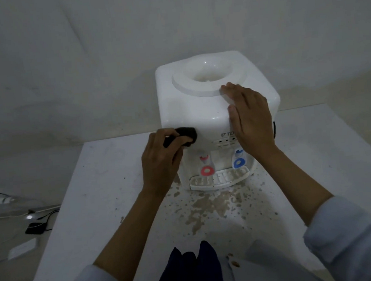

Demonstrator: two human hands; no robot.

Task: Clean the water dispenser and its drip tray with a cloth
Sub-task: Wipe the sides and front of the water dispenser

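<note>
A white plastic water dispenser (213,106), boxy with rounded corners and a smooth, slightly glossy shell, is sitting toward the back of a pale table (99,192) whose matte top is flecked and blotched with brownish stains in front of the machine. A round funnel-shaped well is sinking into the dispenser's top inside a raised ring. The left hand (161,162) is gripping a small dark cloth (185,137), bunched into a soft wad, and pressing it against the dispenser's front left corner. The right hand (248,118) is lying flat and open on the top right of the shell, fingers straight and close together, fingertips touching the raised ring. Low on the front, a red tap (207,167) and a blue tap (239,160) are hanging over the slotted white drip tray (219,178), which is jutting out at the base. Both forearms are emerging from light, pushed-up sleeves (354,237).
</note>
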